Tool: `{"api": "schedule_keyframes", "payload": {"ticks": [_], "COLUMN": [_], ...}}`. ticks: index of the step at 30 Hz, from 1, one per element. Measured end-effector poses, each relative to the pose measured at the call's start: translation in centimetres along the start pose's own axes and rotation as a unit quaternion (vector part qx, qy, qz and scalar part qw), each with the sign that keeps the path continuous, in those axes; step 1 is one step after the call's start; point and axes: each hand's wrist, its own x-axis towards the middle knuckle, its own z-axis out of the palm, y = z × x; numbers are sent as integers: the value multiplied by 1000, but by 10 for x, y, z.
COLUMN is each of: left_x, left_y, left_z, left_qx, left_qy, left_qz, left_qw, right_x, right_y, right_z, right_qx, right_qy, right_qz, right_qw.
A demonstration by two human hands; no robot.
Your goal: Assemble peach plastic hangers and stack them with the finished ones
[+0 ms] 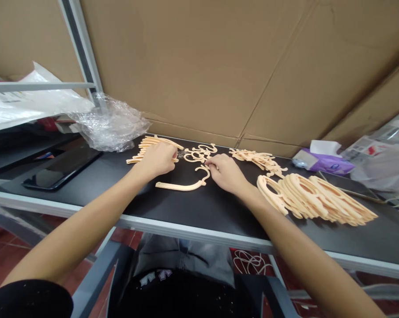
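Note:
On the black table lies a cream plastic hanger arm [179, 187] with a curved hook [204, 171] at its right end. My left hand [160, 158] is closed over a stack of similar hanger arms [148, 143]; whatever its fingers grip is hidden. Just right of the lying hook, my right hand [226, 171] has its fingers pinched together, and I cannot make out what is between them. Its fingertips are close to a small pile of loose hooks [197, 153] between the two hands.
More cream hanger parts [257, 160] lie at the back right. Nearer, a row of folded hangers [312, 196] rests beside my right forearm. A black phone-like slab [62, 168], crumpled clear plastic [111, 121], a purple tissue pack [330, 162] and a cardboard wall [199, 66] surround the workspace.

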Motion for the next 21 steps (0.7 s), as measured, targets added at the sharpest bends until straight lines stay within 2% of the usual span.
{"api": "schedule_keyframes", "payload": {"ticks": [3,7,11,16,21], "left_x": [0,-1,-2,1,3], "left_y": [-1,-10,-19,-28,-31], "left_z": [-4,-19,-33,-30,-20], "left_qx": [-2,3,-1,-2,-65], "left_qy": [1,-10,-63,-154,-151], "left_qz": [-7,-68,-113,-59,35], "left_qw": [1000,998,992,986,986], "right_x": [0,0,0,1,0], "right_y": [0,0,-1,-2,-2], "right_z": [-1,-1,-2,-4,-4], "right_qx": [-3,-5,-11,-13,-11], "right_qy": [-4,-10,-19,-26,-19], "right_qz": [1,2,4,10,14], "right_qw": [1000,1000,1000,1000,1000]}}
